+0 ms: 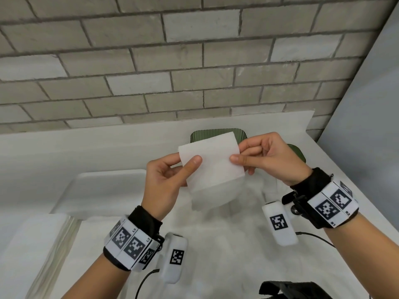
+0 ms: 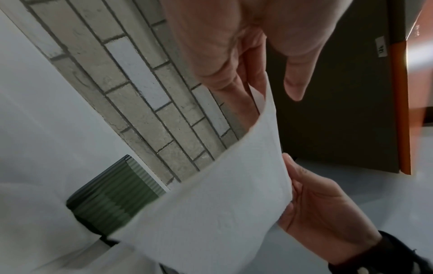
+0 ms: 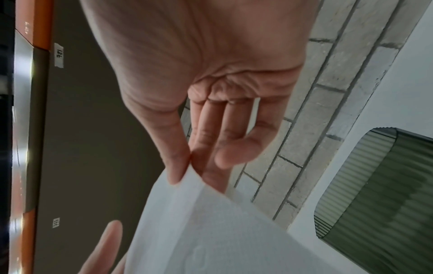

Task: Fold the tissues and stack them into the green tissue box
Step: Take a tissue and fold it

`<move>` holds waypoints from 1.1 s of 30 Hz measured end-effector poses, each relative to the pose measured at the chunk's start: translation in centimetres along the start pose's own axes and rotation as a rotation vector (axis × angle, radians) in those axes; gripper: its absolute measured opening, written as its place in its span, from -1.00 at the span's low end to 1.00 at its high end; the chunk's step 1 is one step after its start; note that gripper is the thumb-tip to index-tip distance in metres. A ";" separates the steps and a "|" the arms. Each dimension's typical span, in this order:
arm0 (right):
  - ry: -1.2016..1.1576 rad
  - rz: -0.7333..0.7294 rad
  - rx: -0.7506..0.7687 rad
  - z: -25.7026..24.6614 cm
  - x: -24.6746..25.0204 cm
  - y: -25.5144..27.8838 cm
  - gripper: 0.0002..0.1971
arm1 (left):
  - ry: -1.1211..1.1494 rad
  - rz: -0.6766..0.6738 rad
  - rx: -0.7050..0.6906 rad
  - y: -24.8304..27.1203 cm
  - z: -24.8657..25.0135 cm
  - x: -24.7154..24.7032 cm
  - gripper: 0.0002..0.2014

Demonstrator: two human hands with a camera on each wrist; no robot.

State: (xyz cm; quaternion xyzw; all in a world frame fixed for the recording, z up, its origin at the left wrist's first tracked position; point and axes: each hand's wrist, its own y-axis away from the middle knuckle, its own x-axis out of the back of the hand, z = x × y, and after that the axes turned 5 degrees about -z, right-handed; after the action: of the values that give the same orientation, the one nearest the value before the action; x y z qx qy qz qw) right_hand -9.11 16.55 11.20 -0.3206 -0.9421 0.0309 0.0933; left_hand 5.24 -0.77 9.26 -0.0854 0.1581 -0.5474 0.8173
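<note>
Holding a half-folded tissue (image 1: 210,161) in the air, just in front of the green tissue box (image 1: 218,134) on the counter (image 1: 64,152).
Left hand (image 1: 167,182) pinches the tissue's left edge and right hand (image 1: 266,157) its right edge, thumbs on top. The sheet is thin and limp: uneven pull could skew the fold or tear it, and a loosened pinch would likely let the layers slip apart short of the box.

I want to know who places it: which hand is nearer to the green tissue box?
Right. The right hand is just in front of the green tissue box; the left hand is farther toward the person.
</note>
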 end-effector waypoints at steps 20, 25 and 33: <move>1.014 -0.623 -0.179 10.3 -1.6 -0.7 -0.60 | -0.359 0.211 -0.095 0.5 -1.3 4.6 -0.85; 1.210 -0.759 -0.128 11.2 -2.8 -0.9 -0.47 | -0.329 0.254 -0.030 1.0 -1.0 4.9 -0.80; 1.322 -0.732 -0.059 12.1 -3.4 -1.7 -0.74 | -0.374 0.247 -0.066 0.9 -1.2 5.3 -0.74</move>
State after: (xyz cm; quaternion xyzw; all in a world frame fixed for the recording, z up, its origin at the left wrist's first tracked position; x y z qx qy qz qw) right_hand -9.85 13.19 -0.96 0.0588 -0.7366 -0.2259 0.6348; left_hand 7.45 -5.32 7.00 -0.1920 0.0309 -0.4124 0.8900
